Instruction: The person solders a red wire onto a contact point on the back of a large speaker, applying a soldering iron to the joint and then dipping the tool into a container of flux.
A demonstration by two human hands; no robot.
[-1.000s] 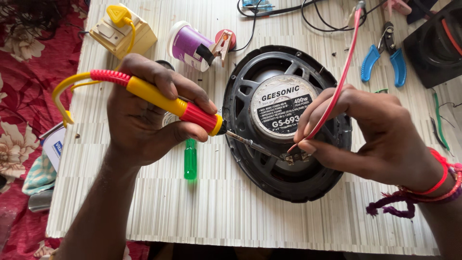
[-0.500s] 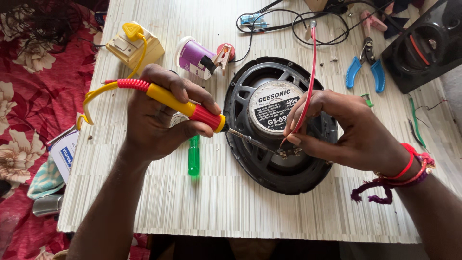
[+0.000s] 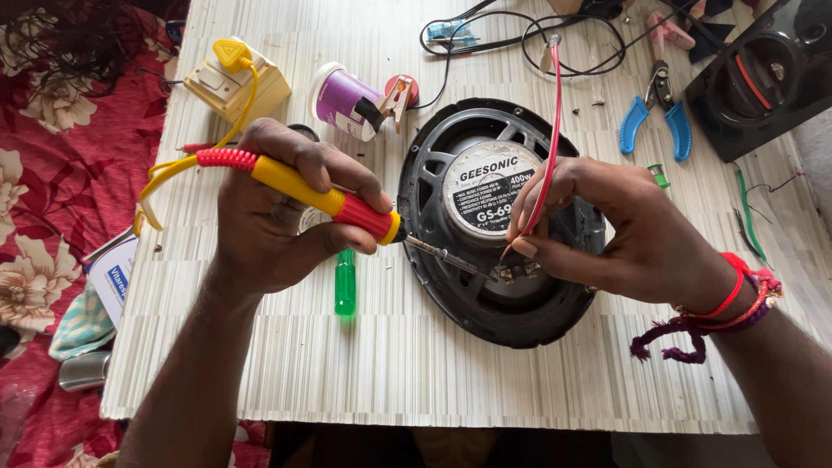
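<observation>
While the speaker (image 3: pixel 498 221) lies face down on the striped desk (image 3: pixel 416 381), a soldering iron (image 3: pixel 321 201) is held in the clenched grip of the left hand (image 3: pixel 277 212), its metal tip laid against a terminal at the speaker's lower rim. A red wire (image 3: pixel 548 147) is pinched between the fingers of the right hand (image 3: pixel 607 230), its lower end brought to the same terminal. A green screwdriver (image 3: pixel 345 284) lies just beside the left hand, and blue pliers (image 3: pixel 654 117) lie behind the speaker.
</observation>
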